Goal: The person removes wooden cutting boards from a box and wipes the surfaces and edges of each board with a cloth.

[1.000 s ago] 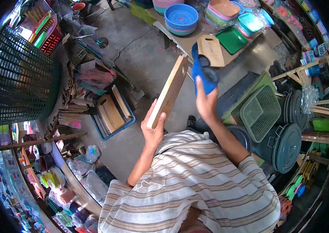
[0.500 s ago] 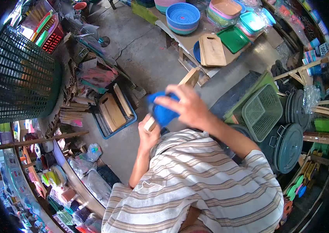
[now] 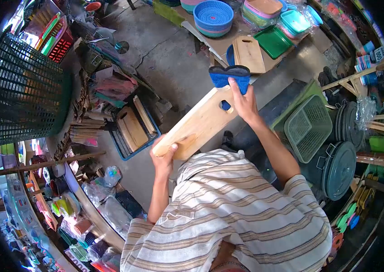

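A pale wooden cutting board [image 3: 199,124] is held at a slant in front of the striped shirt, its broad face turned up. My left hand [image 3: 162,156] is closed on its lower left end, thumb on top. At the handle end, my right hand [image 3: 245,103] grips a blue cloth [image 3: 229,79] with a dark edge, thumb pressing on it. The cloth lies over the board's upper edge, and some blue shows through the handle hole. My right fingers are mostly hidden behind the board.
Another cutting board [image 3: 249,54] lies on the low table beside a green tray [image 3: 273,44] and stacked blue baskets [image 3: 213,18]. At left, a blue crate [image 3: 126,156] on the floor holds more boards. A grey-green basket [image 3: 307,129] and lidded bins [image 3: 339,172] stand at right.
The board has turned from edge-on to showing its broad face. My right hand and the blue cloth have moved from its middle up to the handle end.
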Motion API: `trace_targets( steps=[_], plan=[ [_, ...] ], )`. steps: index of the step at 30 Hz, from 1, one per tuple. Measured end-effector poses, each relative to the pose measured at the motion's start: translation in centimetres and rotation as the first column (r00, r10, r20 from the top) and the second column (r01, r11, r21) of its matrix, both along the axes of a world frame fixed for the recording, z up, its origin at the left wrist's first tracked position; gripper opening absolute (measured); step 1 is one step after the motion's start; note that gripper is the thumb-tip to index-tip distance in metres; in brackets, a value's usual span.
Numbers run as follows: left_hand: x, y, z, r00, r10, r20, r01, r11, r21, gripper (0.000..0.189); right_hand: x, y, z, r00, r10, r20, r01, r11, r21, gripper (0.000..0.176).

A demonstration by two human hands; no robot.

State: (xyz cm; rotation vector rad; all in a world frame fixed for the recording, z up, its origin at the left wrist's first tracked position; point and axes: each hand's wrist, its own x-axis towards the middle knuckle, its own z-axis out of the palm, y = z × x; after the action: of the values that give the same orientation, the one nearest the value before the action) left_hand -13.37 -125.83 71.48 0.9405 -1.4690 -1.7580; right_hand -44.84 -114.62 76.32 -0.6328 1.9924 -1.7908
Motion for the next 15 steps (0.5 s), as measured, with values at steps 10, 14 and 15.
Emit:
trace_targets(
  steps=[10, 14, 15],
  plan=[
    [-5.8, -1.5, 6.2, 0.874, -0.284, 0.395, 0.445, 0.795, -0.412, 0.035, 5.5, -2.5, 3.6, 0.437, 0.219, -0.873, -0.215, 0.967, 0.135, 0.073],
    [-7.2, -0.9, -0.3, 0.908, -0.251, 0.334, 0.353, 0.888, -0.295, 0.019, 6.1, -2.4, 3.0, 0.427, 0.247, -0.87, -0.221, 0.961, 0.165, 0.062],
    [-7.3, -0.2, -0.6, 0.945, -0.263, 0.194, 0.313, 0.901, -0.302, 0.027, 6.3, -2.1, 3.0, 0.401, 0.204, -0.893, -0.195, 0.972, 0.134, 0.059]
  ],
)
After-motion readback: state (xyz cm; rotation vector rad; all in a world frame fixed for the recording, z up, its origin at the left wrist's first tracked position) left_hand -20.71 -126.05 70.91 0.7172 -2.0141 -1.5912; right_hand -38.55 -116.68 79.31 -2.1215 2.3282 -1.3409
